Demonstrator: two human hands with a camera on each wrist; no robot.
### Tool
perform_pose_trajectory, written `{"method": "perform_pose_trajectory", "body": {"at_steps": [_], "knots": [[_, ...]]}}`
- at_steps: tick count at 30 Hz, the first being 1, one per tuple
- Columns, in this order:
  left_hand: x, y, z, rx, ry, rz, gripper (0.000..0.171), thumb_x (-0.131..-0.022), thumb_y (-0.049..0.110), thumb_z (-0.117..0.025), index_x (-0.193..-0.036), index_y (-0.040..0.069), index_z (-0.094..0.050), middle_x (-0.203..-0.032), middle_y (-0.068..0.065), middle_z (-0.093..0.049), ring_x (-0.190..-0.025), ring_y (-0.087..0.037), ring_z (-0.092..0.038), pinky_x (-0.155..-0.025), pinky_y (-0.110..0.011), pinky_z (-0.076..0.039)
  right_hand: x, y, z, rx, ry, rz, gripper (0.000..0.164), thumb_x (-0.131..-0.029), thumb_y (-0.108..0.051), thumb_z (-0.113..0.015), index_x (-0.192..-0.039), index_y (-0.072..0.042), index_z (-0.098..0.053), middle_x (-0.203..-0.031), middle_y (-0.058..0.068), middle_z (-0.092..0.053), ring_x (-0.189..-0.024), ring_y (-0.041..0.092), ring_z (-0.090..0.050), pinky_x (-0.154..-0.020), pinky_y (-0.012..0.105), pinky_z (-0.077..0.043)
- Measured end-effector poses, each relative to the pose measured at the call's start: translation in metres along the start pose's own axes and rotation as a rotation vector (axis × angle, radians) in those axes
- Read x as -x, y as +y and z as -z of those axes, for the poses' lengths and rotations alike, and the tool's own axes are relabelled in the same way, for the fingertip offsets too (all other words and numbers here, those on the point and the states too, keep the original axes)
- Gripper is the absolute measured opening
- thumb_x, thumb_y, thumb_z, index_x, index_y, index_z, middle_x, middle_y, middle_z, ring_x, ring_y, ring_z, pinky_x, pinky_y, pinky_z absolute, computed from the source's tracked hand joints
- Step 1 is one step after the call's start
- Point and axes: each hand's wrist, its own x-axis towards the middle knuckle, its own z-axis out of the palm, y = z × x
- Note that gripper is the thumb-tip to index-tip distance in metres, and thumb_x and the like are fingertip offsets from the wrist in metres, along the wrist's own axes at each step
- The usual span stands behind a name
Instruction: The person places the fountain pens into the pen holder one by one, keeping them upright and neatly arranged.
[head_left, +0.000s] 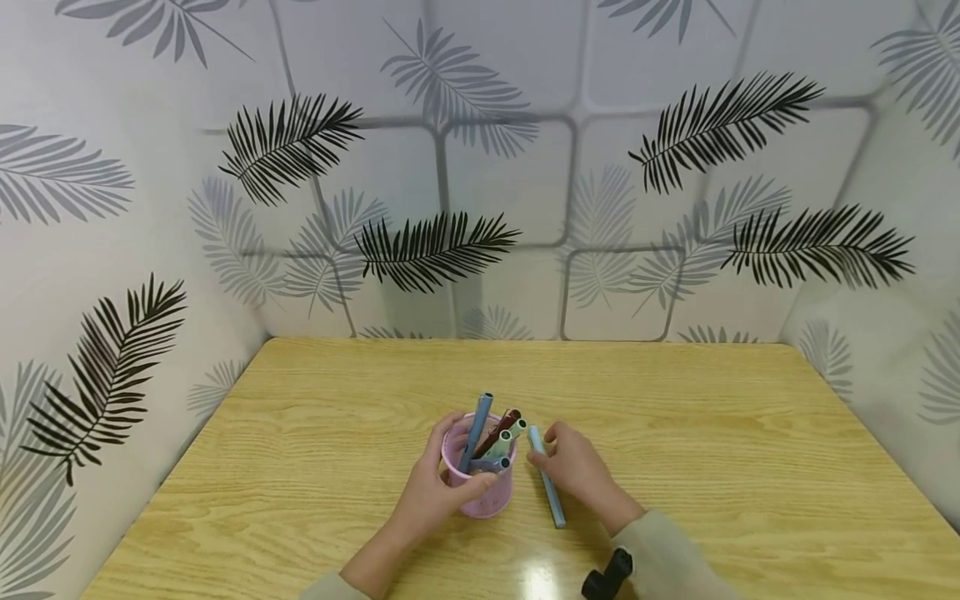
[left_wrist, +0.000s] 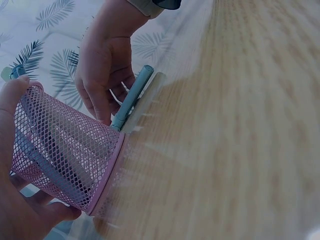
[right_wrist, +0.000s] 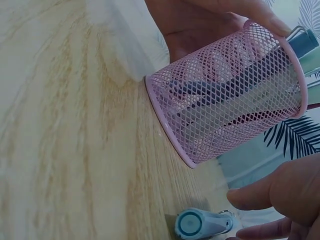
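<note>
A pink mesh pen holder (head_left: 489,502) stands on the wooden table, and my left hand (head_left: 429,498) grips it round the side, thumb near the rim. Several pens lean inside: a blue pen (head_left: 477,429), a dark red pen (head_left: 495,435), pale green ones (head_left: 500,446) and another bluish one. Just right of the holder lies a light blue pen (head_left: 553,500) on the tabletop, its clip end pointing away. My right hand (head_left: 579,468) is over that clip end, thumb and fingers apart around it in the right wrist view (right_wrist: 295,195); whether they touch it is unclear.
The wooden table (head_left: 315,433) reaches back to a wall (head_left: 510,183) with a leaf pattern, and similar patterned panels rise on the left and right. A black device (head_left: 609,575) is strapped at my right wrist, over a light sleeve (head_left: 663,554).
</note>
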Motion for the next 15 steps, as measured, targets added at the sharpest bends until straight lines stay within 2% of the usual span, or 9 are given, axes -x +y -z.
{"method": "perform_pose_trajectory", "body": {"at_steps": [7,15], "knots": [[-0.0001,-0.0021,0.0000,0.002,0.002,-0.005,0.080,-0.078,0.020,-0.076,-0.140,0.033,-0.028,-0.136,-0.003,-0.042,-0.123,-0.025,-0.043,-0.093,-0.042,-0.044,-0.0023,-0.0012,-0.0020,0.068,-0.008,-0.008,0.030,-0.083,-0.021,-0.070,-0.096,0.001,-0.055,-0.076,0.005,-0.054,-0.063,0.016,-0.048,-0.051,0.027,-0.038],[-0.0002,-0.0027,0.0001,0.004,0.004,0.003,0.080,-0.078,0.020,-0.076,-0.140,0.035,-0.028,-0.137,-0.003,-0.041,-0.123,-0.026,-0.043,-0.092,-0.042,-0.045,-0.0050,-0.0027,-0.0014,0.116,-0.029,-0.031,0.015,-0.080,-0.013,-0.066,-0.084,-0.002,-0.056,-0.072,0.004,-0.053,-0.058,0.016,-0.049,-0.047,0.026,-0.041]]}}
